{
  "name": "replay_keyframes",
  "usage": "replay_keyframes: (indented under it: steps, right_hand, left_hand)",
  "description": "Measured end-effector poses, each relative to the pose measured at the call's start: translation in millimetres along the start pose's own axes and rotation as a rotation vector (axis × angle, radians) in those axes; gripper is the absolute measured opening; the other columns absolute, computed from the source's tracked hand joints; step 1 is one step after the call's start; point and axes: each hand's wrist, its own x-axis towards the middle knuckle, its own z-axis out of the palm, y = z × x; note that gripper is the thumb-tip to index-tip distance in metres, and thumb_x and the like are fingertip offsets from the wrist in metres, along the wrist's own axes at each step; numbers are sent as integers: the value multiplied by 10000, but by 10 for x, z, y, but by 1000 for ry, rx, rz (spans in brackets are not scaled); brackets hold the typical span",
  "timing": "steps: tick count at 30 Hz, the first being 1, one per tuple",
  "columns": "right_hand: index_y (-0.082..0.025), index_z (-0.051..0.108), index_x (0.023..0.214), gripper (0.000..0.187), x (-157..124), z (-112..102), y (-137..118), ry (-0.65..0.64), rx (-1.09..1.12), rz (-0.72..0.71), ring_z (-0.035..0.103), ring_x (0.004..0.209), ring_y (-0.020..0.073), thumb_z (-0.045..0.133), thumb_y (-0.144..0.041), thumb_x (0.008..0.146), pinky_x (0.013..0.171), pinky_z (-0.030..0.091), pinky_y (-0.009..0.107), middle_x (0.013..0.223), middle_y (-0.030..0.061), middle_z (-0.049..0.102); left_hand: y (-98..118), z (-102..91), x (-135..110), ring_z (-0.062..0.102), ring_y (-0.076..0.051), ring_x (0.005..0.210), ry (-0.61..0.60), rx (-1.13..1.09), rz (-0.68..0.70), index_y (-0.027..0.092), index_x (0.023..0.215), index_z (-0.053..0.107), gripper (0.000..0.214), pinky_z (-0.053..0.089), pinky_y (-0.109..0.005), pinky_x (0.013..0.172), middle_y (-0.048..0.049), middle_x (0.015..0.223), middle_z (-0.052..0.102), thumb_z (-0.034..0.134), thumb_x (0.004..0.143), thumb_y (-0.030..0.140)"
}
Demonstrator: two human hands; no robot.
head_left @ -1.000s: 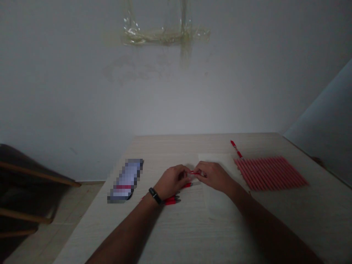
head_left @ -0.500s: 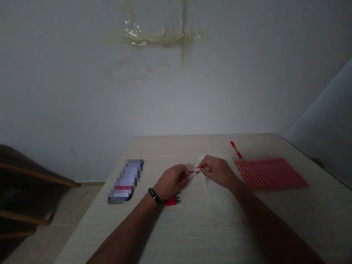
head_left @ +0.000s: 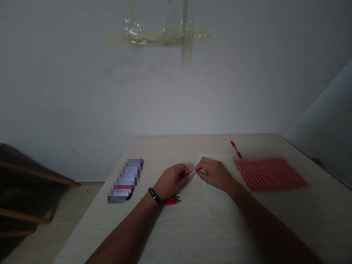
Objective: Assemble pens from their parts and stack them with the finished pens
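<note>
My left hand (head_left: 171,180), with a dark band on its wrist, pinches the red end of a slim pen (head_left: 191,173) with a clear middle. From the other side, my right hand (head_left: 216,171) grips a small red piece (head_left: 198,169) between thumb and fingertips. That piece meets the pen's right end, though the fingers partly hide the joint. Several red pens with grey tips (head_left: 171,201) lie partly covered by my left wrist. A pale sheet (head_left: 220,203) is under my right hand.
Many red sticks, perhaps pens (head_left: 271,174), lie in a neat row at the right. A red-and-clear pen (head_left: 236,149) rests at the row's far left corner. The blurred-out phone (head_left: 127,179) is on the left. A wall (head_left: 220,91) borders the table's back edge.
My right hand has moved slightly left, bringing the red piece from just apart to the pen's end. My left hand has stayed nearly still.
</note>
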Motion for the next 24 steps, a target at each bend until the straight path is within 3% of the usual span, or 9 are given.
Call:
replay_keyframes:
  steps: [5,9,13,18,24]
  right_hand:
    - [-218,627,1164,254,-9,27,-10,34,113,-3,597,711,109,608,-173,915,735,461,239,1038,24,668]
    - [-208,650,1093,179,0,-15,65,83,56,73,604,718,118,607,-192,919,716,449,245,987,22,674]
    - [-195,676,982,94,2,-16,163,31,-31,112,600,752,129,625,-177,905,709,432,247,953,22,664]
    - [-194,693,921,83,-7,34,217,-47,-67,137,608,817,145,630,-147,895,739,422,251,914,19,650]
    - [-201,688,935,103,4,48,187,-85,-18,127,597,831,143,644,-130,874,737,419,240,923,10,634]
  left_hand:
    - [10,-6,-5,579,-161,769,18,-22,5,193,943,617,101,442,-263,707,-26,865,656,583,848,185]
    - [11,-11,-17,584,-158,768,81,-53,-11,197,956,602,88,439,-265,716,-19,860,661,583,871,206]
    - [10,-26,-15,582,-162,785,109,-67,-1,197,966,597,91,440,-269,727,-22,875,659,569,880,203]
    - [21,-34,-6,587,-180,850,28,-1,44,199,965,644,149,446,-274,768,-37,921,655,594,831,156]
    - [-3,6,-11,599,-183,859,-98,96,110,208,963,685,119,445,-266,761,-48,942,643,604,877,213]
